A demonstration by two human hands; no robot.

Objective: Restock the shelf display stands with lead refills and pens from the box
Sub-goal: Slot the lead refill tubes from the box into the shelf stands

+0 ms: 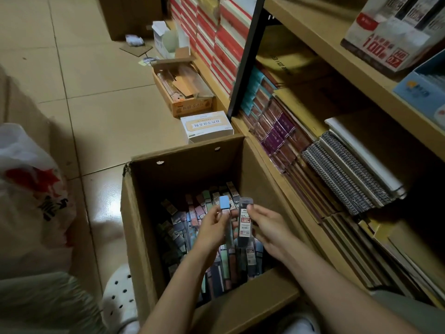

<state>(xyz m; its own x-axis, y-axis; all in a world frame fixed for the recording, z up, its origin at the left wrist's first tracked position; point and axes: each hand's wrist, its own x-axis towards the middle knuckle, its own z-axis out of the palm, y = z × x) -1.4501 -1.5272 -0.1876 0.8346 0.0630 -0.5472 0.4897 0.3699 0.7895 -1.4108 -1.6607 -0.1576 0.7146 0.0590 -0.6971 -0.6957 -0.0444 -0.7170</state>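
Above the open cardboard box [149, 213], a blue-capped refill case [224, 203] is pinched by the left hand [213, 224] and a dark refill case [245, 221] by the right hand [267, 225]. The cases are judged light, stiff and smooth, with brittle leads inside. They are best pinched across the flat sides near mid-length.

Head camera looks steeply down, close over box [183, 213]; edges perhaps distorted.

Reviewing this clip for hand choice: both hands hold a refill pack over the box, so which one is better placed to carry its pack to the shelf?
Probably the right hand. It holds the dark pack on the side nearest the shelf; the left hand, with the blue-capped pack, would have to cross it.
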